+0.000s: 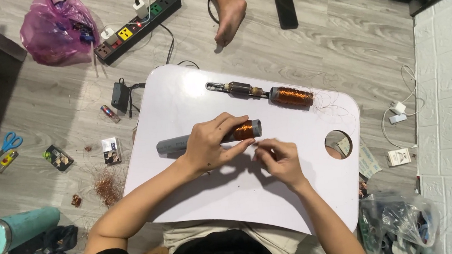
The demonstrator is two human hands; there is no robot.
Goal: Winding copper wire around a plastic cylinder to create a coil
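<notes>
My left hand [212, 143] grips a grey plastic pipe [172, 145] lying across a small white lap table [199, 196]. Copper wire is wound as a coil [244, 130] near the pipe's right end. My right hand [278, 158] sits just below and right of the coil, fingers pinched together, apparently on a thin copper strand too fine to see clearly. Farther back on the table lies a motor armature on a shaft [239, 90] next to a spool of copper wire [292, 96], with loose strands trailing off it.
On the wood floor: a power strip [137, 25], a pink plastic bag [57, 28], a black adapter [121, 95], scissors [8, 143], a tangle of scrap copper wire [107, 186], a teal tumbler [14, 231], a phone [285, 10]. Another person's bare foot [229, 15] rests beyond the table.
</notes>
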